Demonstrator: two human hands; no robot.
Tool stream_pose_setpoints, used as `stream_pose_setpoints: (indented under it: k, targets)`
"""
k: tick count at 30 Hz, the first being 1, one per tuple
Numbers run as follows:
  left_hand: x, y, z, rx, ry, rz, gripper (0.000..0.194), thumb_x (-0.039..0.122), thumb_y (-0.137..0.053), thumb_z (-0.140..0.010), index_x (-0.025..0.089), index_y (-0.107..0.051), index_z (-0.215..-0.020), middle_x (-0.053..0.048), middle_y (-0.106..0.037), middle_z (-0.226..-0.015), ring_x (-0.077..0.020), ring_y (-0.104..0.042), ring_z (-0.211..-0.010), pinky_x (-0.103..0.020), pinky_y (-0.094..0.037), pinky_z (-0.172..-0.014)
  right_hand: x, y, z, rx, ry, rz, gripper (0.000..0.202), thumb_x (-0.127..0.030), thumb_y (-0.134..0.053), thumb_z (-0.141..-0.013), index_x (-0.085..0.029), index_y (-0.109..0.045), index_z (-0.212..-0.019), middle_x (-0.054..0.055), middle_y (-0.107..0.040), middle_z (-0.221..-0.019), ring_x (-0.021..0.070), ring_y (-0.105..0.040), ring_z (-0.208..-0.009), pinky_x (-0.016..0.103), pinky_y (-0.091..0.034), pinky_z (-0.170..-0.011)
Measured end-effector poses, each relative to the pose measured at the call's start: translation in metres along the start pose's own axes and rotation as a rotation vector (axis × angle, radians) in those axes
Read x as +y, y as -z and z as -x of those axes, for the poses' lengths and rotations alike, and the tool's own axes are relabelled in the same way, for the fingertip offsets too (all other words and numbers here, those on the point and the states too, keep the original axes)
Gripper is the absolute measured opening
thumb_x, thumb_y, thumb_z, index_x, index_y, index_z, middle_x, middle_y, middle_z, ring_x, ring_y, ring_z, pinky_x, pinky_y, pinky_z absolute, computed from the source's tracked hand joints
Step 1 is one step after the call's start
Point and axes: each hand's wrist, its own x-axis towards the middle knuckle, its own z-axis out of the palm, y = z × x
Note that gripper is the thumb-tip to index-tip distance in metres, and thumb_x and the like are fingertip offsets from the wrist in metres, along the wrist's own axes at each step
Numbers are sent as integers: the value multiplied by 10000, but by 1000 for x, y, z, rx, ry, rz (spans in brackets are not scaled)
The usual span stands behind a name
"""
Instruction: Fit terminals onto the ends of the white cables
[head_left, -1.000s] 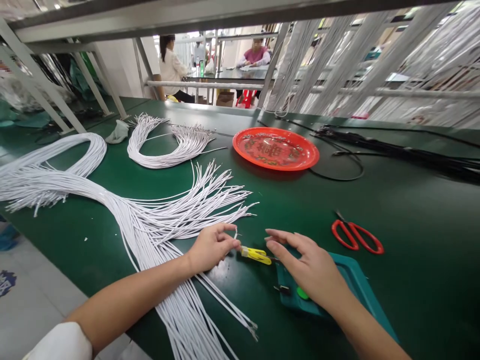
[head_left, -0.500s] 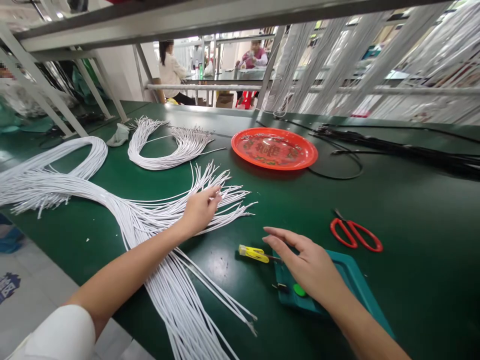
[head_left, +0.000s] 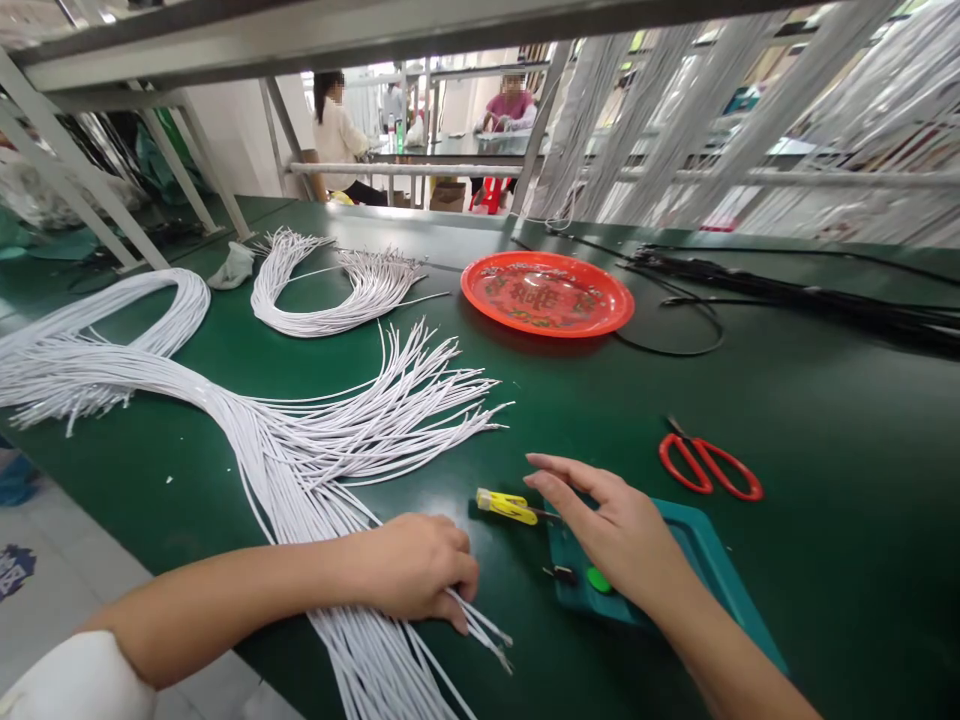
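My left hand (head_left: 420, 568) is curled over a few white cables (head_left: 486, 628) at the front of the bench, fingers and thumb closed around them. Their bare tips stick out to the right of the thumb. Under my left forearm runs the large bundle of white cables (head_left: 292, 430), fanned out toward the right. Above a teal tray-like device (head_left: 686, 525) with a green button (head_left: 598, 580), my right hand (head_left: 611, 525) is open, fingers stretched out and holding nothing. A yellow clip-like piece (head_left: 508, 506) projects from the device's left side, near the right fingertips.
Red-handled scissors (head_left: 709, 468) lie right of the device. Farther back are a red tray (head_left: 547, 293), a curved bundle of white cables (head_left: 322, 310) and black cables (head_left: 810, 290). A metal frame (head_left: 300, 60) crosses above the green bench (head_left: 600, 400). Two people sit beyond.
My left hand has come down from the fanned cable ends toward me and closed on a few separate cables. The right hand has kept its place and pose.
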Motion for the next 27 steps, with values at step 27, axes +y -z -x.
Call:
stream_pose_setpoints:
  k: [27]
  targets:
    - [5, 2, -31, 637, 472, 617, 205, 318, -534, -754, 177, -673, -806, -19, -626, -741, -124, -538, -676, -219, -411, -618, -4, -1, 7, 75, 186, -71, 255, -411, -504, -771, -227, -675, -811, 38, -694, -835, 199, -628, -804, 336, -501, -734]
